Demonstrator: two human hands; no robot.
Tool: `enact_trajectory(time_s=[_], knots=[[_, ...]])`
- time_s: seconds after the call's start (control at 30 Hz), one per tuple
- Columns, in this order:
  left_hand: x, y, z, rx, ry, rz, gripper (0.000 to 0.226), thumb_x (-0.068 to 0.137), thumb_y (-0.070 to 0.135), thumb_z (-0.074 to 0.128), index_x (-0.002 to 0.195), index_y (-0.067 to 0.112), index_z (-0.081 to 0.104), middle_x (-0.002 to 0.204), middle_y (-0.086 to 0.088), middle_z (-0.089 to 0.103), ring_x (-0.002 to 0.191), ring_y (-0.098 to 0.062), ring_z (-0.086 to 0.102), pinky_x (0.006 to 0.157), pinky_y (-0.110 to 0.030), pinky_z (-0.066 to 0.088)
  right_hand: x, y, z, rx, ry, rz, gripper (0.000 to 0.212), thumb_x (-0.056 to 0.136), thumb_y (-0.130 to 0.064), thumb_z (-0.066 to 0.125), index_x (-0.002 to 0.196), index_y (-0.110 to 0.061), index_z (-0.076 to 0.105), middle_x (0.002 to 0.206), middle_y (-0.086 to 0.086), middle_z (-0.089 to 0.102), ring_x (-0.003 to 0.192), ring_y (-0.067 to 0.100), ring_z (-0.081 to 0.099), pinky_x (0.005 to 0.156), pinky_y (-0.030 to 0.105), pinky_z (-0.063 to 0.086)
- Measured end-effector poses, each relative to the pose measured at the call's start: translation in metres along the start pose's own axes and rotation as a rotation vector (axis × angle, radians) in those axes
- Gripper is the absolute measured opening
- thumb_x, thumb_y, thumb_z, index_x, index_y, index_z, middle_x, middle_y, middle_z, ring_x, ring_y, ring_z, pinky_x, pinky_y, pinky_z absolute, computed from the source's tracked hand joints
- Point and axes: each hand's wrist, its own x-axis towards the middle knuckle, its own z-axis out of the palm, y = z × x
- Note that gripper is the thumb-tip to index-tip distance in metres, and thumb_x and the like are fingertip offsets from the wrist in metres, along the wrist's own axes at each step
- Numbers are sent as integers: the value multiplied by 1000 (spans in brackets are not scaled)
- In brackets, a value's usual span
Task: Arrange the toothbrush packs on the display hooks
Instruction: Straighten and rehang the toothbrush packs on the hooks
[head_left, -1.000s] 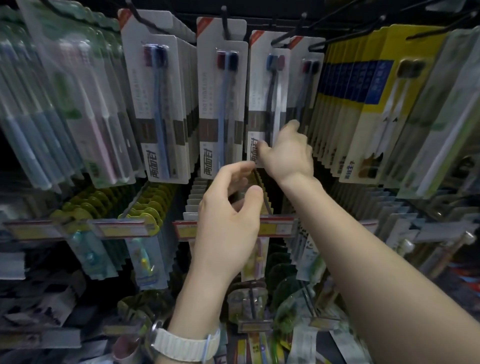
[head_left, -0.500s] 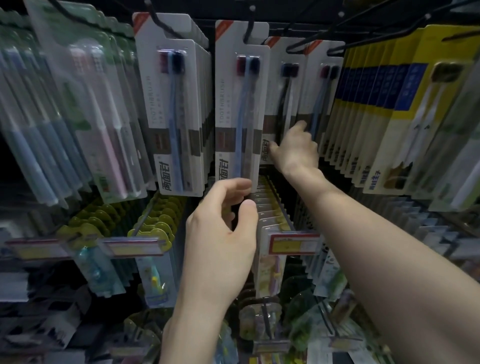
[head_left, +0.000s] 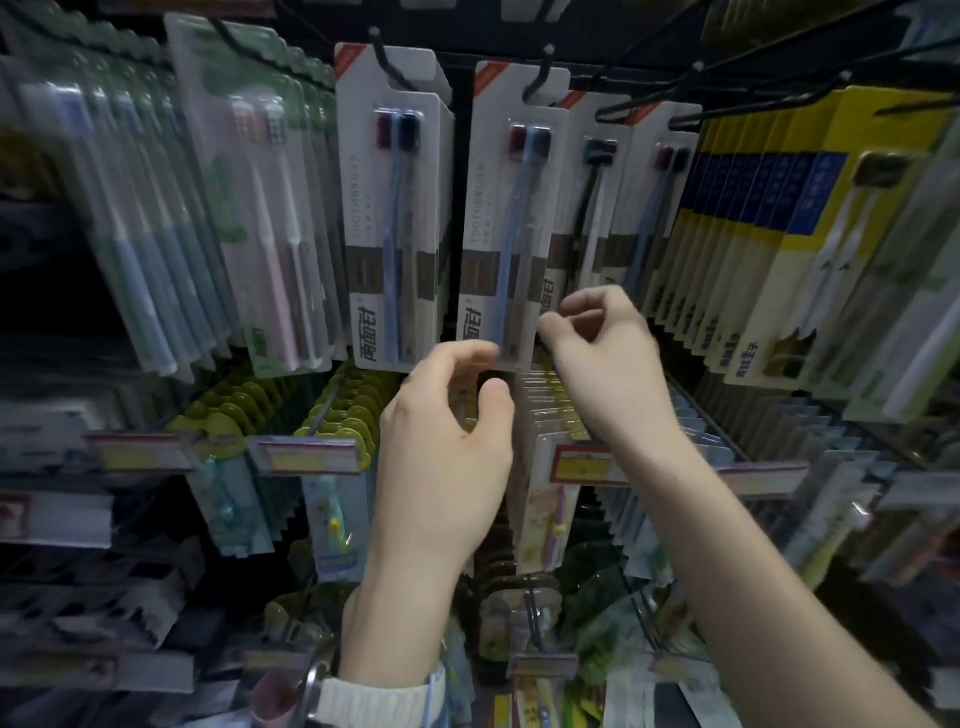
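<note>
The left hand (head_left: 441, 441) pinches the bottom edge of the front white toothbrush pack (head_left: 506, 218), which hangs on its display hook (head_left: 540, 78). The right hand (head_left: 602, 353), fingers curled, touches its right edge. A tug could tear the hang hole. "TOOTHBRUSH" is legible; the brand characters are not.

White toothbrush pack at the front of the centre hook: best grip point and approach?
Pinch the bottom edge of the white card toothbrush pack, coming from below. It hangs upright from the black wire hook, its lower end free; the left hand and right hand sit there.
</note>
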Motion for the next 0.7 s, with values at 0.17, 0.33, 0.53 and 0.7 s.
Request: enact_trajectory(time_s=[0.17,0.33,0.53,0.7], knots=[[0,-12,-15,85,52,-46,23,98,25,57,118,34,63,117,17,65,114,-4,59,100,-33,52,-21,7,25,37,-10,-2,29,93,-34,64,118,-30,50,115,-7,57,93,0,57,78,16,45],[4,-20,-21,107,61,-73,23,98,25,57,117,36,63,118,17,64,114,-3,59,97,-29,51,-22,13,36,-32,12,0,44,92,-39,63,131,-32,43,126,-7,55,106,13,59,91,36,52],[2,-21,-14,83,-4,-93,23,98,27,57,118,37,62,118,18,64,116,-5,58,100,-37,52,-22,20,37,-50,-74,75,57,89,-46,63,140,-35,39,104,-12,64,95,11,64,87,43,56],[0,-22,-13,95,-29,-100,23,98,28,57,118,37,62,118,18,64,116,-5,58,99,-40,53,-19,20,37,-62,-118,98,52,92,-46,63,138,-32,44,94,-14,62,97,12,62,91,45,54]])
